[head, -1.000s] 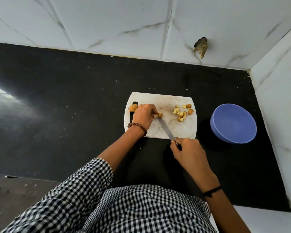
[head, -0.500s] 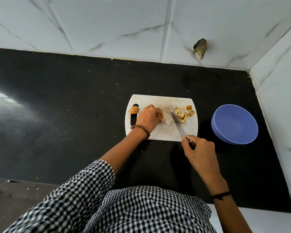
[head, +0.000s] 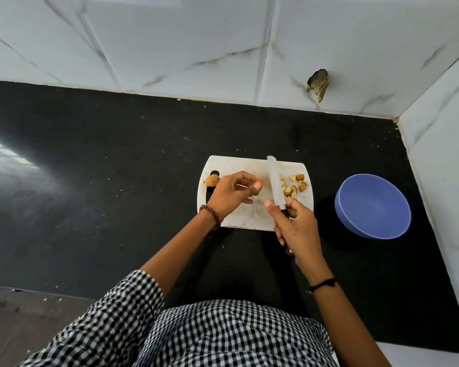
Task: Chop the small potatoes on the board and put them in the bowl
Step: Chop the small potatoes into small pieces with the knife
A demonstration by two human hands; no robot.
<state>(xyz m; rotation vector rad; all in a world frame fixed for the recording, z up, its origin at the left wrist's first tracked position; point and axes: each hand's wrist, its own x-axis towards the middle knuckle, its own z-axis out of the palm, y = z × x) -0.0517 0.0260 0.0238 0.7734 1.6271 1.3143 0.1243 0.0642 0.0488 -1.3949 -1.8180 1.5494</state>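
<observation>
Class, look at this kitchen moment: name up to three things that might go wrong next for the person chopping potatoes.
1. The left hand sits close beside the knife blade; a careless stroke might nick a finger.
2. The chopped potato pieces lie near the right edge of the cutting board; sweeping them with the blade could spill some onto the counter, since the blue bowl stands apart.
3. The whole potato rests at the board's left edge and may roll off.

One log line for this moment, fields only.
right hand: holds knife | left hand: over board | pieces: on board | bowl: empty
</observation>
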